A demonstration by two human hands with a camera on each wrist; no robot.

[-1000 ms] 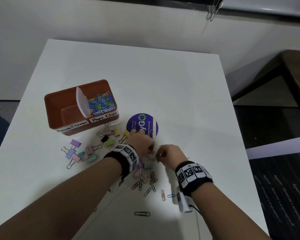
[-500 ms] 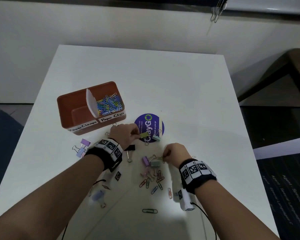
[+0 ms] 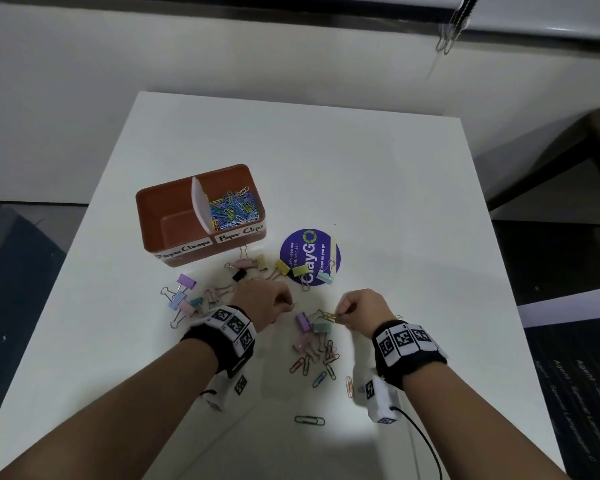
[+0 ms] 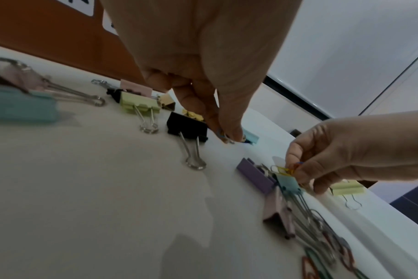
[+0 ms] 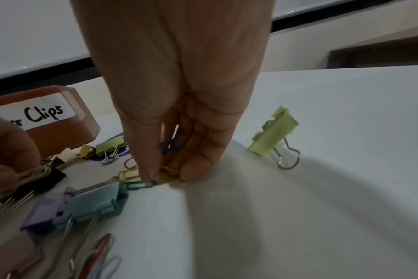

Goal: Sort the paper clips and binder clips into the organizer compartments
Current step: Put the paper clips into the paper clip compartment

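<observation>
A brown organizer (image 3: 153,216) has a white divider. Its right compartment, labelled Paper Clips, holds several coloured paper clips (image 3: 234,209); the left one, labelled Paper Clamps, shows a bare floor. Pastel binder clips (image 3: 184,299) lie scattered in front of it. My left hand (image 3: 286,304) pinches a few paper clips (image 5: 34,173) just above the table, beside a black binder clip (image 4: 186,124). My right hand (image 5: 165,177) pinches a bunch of yellow, blue and green paper clips (image 3: 329,315) next to a teal binder clip (image 5: 95,203). More loose paper clips (image 3: 312,362) lie between my wrists.
A round purple sticker (image 3: 309,251) lies right of the organizer with binder clips on it. One pale green binder clip (image 5: 272,137) stands right of my right hand. A single green paper clip (image 3: 309,420) lies near the table's front. A dark bench (image 3: 586,150) stands beyond the right edge.
My left hand reached up to the yellow binder clip at the sticker, then came back toward the pile between my hands. The right hand stayed pinching clips at the same spot.
</observation>
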